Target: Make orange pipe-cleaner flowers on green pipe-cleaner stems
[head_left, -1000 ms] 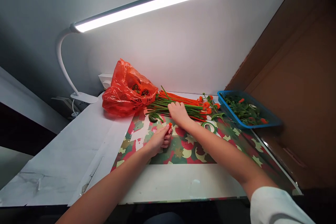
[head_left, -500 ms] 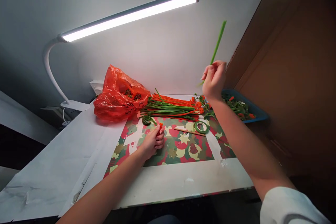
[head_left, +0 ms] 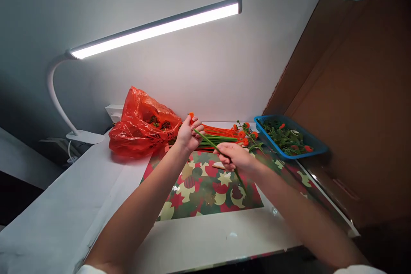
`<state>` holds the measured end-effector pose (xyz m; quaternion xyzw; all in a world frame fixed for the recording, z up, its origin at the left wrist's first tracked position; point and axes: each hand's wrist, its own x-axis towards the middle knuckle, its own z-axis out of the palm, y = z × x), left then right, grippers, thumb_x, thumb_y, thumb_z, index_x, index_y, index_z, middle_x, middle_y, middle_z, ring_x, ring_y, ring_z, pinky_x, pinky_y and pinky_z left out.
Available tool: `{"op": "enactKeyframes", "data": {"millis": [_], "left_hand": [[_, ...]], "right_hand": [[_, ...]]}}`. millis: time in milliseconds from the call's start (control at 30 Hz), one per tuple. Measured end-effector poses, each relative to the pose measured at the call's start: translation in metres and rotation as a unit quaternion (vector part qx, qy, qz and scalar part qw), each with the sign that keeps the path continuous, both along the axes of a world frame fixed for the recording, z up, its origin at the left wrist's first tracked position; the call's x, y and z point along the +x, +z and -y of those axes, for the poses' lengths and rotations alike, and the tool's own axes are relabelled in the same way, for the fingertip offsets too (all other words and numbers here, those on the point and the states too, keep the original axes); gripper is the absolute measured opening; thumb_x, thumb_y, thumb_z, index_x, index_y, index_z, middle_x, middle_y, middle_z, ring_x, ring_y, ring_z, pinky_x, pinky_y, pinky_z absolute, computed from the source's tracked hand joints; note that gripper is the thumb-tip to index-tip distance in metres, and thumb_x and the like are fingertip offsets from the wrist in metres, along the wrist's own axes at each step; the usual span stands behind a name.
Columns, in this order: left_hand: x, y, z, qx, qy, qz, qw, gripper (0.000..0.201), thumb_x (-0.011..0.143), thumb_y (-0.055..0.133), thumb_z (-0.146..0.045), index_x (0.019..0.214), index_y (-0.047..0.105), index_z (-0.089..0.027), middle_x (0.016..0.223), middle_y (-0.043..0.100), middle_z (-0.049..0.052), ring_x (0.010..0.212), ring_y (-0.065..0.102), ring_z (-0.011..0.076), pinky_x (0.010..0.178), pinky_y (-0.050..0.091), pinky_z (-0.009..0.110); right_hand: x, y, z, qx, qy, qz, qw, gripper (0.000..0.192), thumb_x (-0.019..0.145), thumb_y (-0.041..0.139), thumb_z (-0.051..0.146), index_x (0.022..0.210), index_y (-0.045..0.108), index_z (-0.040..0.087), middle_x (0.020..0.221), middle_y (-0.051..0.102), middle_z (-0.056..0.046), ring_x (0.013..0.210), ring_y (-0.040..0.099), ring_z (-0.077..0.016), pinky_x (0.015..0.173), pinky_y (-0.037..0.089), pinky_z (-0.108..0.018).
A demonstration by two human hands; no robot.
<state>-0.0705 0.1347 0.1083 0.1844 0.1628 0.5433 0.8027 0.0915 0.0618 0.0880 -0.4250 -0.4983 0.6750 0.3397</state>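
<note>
My left hand (head_left: 192, 134) is closed, raised above the patterned mat, with a small orange flower head (head_left: 192, 115) poking out over its fingers. My right hand (head_left: 231, 157) pinches a long green pipe cleaner (head_left: 208, 140). Its upper end touches the fingers of my left hand; its lower end slants down over the mat. Behind both hands lies a bundle of green and orange pipe cleaners (head_left: 221, 132), partly hidden by them. A thin brown stick (head_left: 218, 165) shows just left of my right hand.
A red plastic bag (head_left: 144, 126) stands at the back left, near a white lamp (head_left: 157, 30). At the right is a blue basket (head_left: 285, 154) of leaves and orange flowers, beside a cardboard sheet (head_left: 353, 94). The camouflage-like patterned mat (head_left: 205, 199) covers the table's middle.
My right hand has come down and left, bringing the green pipe cleaner to my left hand. My left hand has risen with the orange flower head. The green tape roll is now hidden.
</note>
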Motion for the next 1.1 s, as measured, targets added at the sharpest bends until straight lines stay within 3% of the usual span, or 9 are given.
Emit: {"op": "enactKeyframes", "data": {"millis": [167,300,400,700,1100], "left_hand": [[0.0,0.0,-0.009,-0.002,0.02,0.055,0.998,0.048,0.105,0.017,-0.034,0.064,0.036,-0.018,0.041,0.026,-0.01,0.029,0.027,0.0042,0.033,0.02,0.015],[-0.009,0.006,-0.006,-0.005,0.035,0.075,0.997,0.047,0.105,0.019,-0.031,0.064,0.037,-0.018,0.042,0.027,-0.009,0.03,0.028,0.0042,0.033,0.021,0.015],[-0.014,0.013,0.002,-0.007,0.039,0.078,0.996,0.045,0.105,0.021,-0.03,0.065,0.038,-0.018,0.044,0.028,-0.009,0.031,0.029,0.0041,0.034,0.022,0.015],[-0.01,0.009,0.003,-0.059,0.035,0.069,0.995,0.044,0.105,0.021,-0.029,0.066,0.04,-0.017,0.045,0.029,-0.009,0.032,0.033,0.0034,0.036,0.029,0.013],[-0.008,0.004,-0.004,-0.06,0.055,0.05,0.995,0.044,0.105,0.023,-0.029,0.065,0.039,-0.017,0.044,0.028,-0.009,0.031,0.031,0.0034,0.035,0.027,0.014]], "right_hand": [[-0.008,-0.027,-0.002,0.033,-0.024,0.004,0.999,0.037,0.082,0.056,0.055,0.08,0.049,0.019,0.041,0.038,0.013,0.031,0.023,-0.0039,0.035,0.019,-0.018],[-0.015,-0.021,0.009,0.177,-0.016,0.095,0.979,0.032,0.091,0.048,0.048,0.076,0.047,0.02,0.043,0.044,0.009,0.037,0.032,-0.0063,0.041,0.026,-0.019],[-0.02,-0.014,0.021,0.238,-0.035,0.142,0.96,0.03,0.096,0.042,0.043,0.076,0.046,0.021,0.047,0.046,0.007,0.042,0.038,-0.0084,0.044,0.029,-0.021],[-0.027,-0.029,0.032,0.202,-0.07,0.122,0.969,0.029,0.096,0.039,0.041,0.074,0.039,0.023,0.047,0.032,0.009,0.041,0.028,-0.009,0.042,0.021,-0.023],[-0.027,-0.036,0.028,0.19,-0.094,0.12,0.97,0.027,0.094,0.042,0.041,0.075,0.042,0.022,0.045,0.034,0.009,0.04,0.029,-0.0085,0.042,0.021,-0.022]]}}
